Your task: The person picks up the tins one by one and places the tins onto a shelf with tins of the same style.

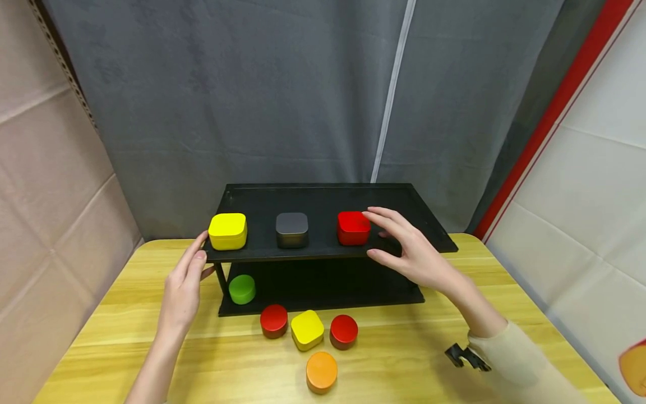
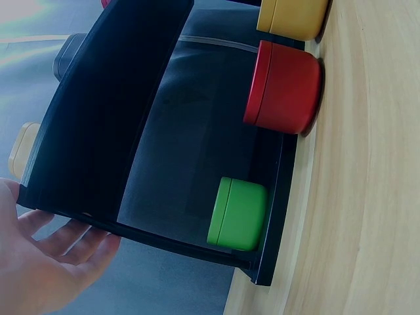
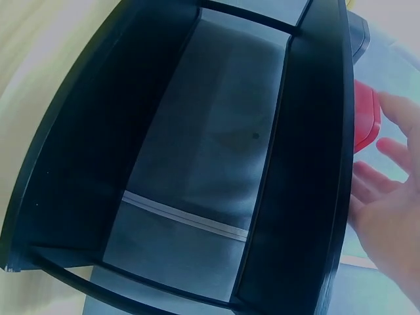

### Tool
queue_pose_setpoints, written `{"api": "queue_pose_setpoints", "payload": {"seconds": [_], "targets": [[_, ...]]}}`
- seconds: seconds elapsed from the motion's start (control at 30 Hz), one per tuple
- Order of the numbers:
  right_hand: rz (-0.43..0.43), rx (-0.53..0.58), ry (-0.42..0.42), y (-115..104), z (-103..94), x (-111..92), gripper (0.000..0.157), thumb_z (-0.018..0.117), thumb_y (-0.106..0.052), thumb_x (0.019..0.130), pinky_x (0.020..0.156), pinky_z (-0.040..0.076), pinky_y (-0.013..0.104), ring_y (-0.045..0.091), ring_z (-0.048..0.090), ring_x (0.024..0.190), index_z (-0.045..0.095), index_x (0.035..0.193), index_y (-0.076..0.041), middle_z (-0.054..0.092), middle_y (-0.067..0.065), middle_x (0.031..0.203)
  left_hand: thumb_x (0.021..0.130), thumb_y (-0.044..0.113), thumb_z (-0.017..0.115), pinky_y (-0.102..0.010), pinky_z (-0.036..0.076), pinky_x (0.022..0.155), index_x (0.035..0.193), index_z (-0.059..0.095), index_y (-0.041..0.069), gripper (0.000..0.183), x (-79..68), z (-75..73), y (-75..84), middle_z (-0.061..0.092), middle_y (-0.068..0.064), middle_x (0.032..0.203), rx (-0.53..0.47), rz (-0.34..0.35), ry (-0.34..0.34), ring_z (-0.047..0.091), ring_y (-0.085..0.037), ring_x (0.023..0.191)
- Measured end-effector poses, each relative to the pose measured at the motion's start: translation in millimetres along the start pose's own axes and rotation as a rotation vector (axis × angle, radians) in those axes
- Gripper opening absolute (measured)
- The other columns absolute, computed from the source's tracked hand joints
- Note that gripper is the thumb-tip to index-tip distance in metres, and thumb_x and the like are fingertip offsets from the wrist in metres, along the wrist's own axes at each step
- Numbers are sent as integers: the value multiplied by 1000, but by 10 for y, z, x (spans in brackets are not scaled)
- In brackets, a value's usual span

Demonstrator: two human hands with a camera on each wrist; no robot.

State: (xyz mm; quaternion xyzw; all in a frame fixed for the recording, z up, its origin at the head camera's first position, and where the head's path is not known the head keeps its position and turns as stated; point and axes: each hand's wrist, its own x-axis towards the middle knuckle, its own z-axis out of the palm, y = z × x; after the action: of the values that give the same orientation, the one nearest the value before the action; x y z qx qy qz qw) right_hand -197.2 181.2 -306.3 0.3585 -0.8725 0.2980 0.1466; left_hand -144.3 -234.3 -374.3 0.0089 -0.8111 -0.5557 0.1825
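Observation:
A black two-tier shelf (image 1: 323, 202) stands on the table. My left hand (image 1: 180, 289) holds the left end of its upper board at the front corner, with some fingers below the board (image 2: 65, 243). Right beside those fingertips sits a square yellow tin (image 1: 228, 232). My right hand (image 1: 411, 247) reaches over the upper board, fingers and thumb spread apart. Its index fingertip is right at the edge of a square red tin (image 1: 353, 229). Between the two tins stands a square dark grey tin (image 1: 292, 230). The right wrist view shows that hand (image 3: 397, 203) beside the red tin (image 3: 365, 118).
A round green tin (image 1: 242, 289) sits at the left of the lower board. Before the shelf on the wooden table (image 1: 404, 359) are two round red tins (image 1: 274, 321), a square yellow tin (image 1: 307, 330) and a round orange tin (image 1: 321, 372). A grey curtain (image 1: 252, 101) hangs behind.

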Motion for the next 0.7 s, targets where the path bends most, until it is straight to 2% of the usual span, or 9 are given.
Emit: {"api": "queue_pose_setpoints", "payload": {"seconds": [0.33, 0.57, 0.7], "targets": [[16, -25, 23, -91, 3, -153, 76, 79, -15, 91, 106, 57, 42, 21, 44, 144, 43, 158, -21, 36, 7, 165, 113, 39, 33, 1, 48, 90, 161, 36, 30, 49, 0, -4, 0, 37, -1, 167, -2, 0, 2, 47, -30, 144], [4, -50, 47, -160, 24, -258, 76, 79, -14, 91, 113, 46, 15, 18, 43, 146, 44, 157, -21, 33, -2, 167, 113, 39, 32, 2, 47, 91, 161, 35, 30, 49, 1, -5, -4, 36, -1, 168, -1, -2, -5, 46, -30, 145], [-21, -24, 64, -214, 33, -302, 76, 80, -10, 89, 110, 46, 11, 17, 44, 144, 46, 156, -19, 35, -1, 166, 113, 40, 32, 1, 48, 91, 161, 35, 30, 49, -1, -2, -1, 37, -2, 167, 4, 3, -6, 47, -30, 144]]}}
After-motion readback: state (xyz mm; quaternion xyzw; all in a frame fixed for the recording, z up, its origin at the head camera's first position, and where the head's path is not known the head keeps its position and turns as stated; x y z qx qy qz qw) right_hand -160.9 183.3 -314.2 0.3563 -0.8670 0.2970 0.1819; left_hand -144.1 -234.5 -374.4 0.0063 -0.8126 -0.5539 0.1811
